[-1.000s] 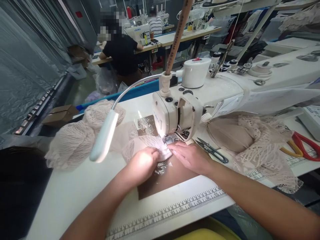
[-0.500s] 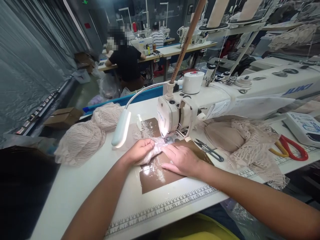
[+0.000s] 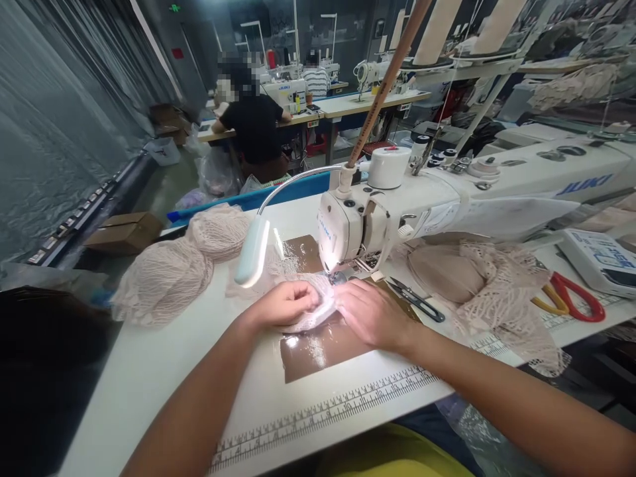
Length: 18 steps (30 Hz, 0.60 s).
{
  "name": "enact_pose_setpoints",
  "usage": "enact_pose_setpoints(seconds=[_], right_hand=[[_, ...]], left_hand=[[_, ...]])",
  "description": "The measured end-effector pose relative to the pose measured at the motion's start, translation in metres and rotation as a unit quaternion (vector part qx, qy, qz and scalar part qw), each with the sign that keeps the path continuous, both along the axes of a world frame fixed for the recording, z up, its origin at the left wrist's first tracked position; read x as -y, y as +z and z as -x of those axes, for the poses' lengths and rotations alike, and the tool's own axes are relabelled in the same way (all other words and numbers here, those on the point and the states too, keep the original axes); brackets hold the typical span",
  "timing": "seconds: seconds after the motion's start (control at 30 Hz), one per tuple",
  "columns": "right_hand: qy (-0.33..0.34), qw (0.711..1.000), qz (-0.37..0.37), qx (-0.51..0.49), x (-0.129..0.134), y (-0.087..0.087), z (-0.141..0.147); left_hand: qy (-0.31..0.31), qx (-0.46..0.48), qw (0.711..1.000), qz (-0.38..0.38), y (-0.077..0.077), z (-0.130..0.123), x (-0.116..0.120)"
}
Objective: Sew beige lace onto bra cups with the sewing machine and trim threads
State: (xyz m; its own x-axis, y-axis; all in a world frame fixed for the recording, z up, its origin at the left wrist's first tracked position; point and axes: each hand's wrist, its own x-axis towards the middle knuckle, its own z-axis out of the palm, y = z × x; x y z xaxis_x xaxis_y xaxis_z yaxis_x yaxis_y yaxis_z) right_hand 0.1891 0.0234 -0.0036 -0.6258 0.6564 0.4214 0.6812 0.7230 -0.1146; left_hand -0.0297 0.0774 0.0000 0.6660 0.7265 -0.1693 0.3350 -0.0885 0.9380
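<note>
White table (image 3: pixel 163 358) carries the sewing machine (image 3: pixel 340 228); pale lace (image 3: pixel 320 317), in from the front edge, slants toward the needle; the left hand (image 3: pixel 287 305) pinches it, the right hand (image 3: pixel 371 315), nearer the needle, touches its right side, grip unclear.

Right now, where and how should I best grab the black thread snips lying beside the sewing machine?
Probably by the rounded handle end, coming from the near right side: the snips lie flat, pointed blades aimed toward the sewing machine, and that end faces away from it.
</note>
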Motion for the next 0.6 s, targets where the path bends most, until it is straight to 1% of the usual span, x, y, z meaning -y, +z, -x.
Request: enact_pose_setpoints(seconds=[0.03,0.1,0.17,0.23,0.3,0.4,0.5,0.6], right_hand=[[0.013,1.0,0.014,-0.012,0.006,0.0,-0.005],[0.023,0.998,0.055,-0.012,0.02,-0.002,-0.014],[0.024,0.995,0.095,0.001,0.033,-0.006,-0.024],[0.029,0.991,0.128,-0.004,0.043,-0.008,-0.032],[0.032,0.988,0.149,-0.029,0.046,-0.009,-0.038],[0.011,0.986,0.156,-0.051,0.041,-0.005,-0.038],[-0.025,0.987,0.161,-0.004,0.034,-0.002,-0.032],[-0.046,0.985,0.161,0.044,0.034,-0.002,-0.026]], left_hand=[[-0.022,-0.018,0.999,-0.021,0.004,-0.001,0.003],[-0.063,-0.076,0.989,-0.111,0.014,-0.003,0.01],[-0.09,-0.15,0.96,-0.22,0.022,-0.005,0.015],[-0.102,-0.204,0.933,-0.28,0.027,-0.009,0.02],[-0.111,-0.223,0.922,-0.297,0.028,-0.012,0.022],[-0.11,-0.209,0.92,-0.314,0.024,-0.018,0.024],[-0.099,-0.203,0.908,-0.352,0.016,-0.024,0.026],[-0.094,-0.238,0.886,-0.387,0.009,-0.029,0.03]])
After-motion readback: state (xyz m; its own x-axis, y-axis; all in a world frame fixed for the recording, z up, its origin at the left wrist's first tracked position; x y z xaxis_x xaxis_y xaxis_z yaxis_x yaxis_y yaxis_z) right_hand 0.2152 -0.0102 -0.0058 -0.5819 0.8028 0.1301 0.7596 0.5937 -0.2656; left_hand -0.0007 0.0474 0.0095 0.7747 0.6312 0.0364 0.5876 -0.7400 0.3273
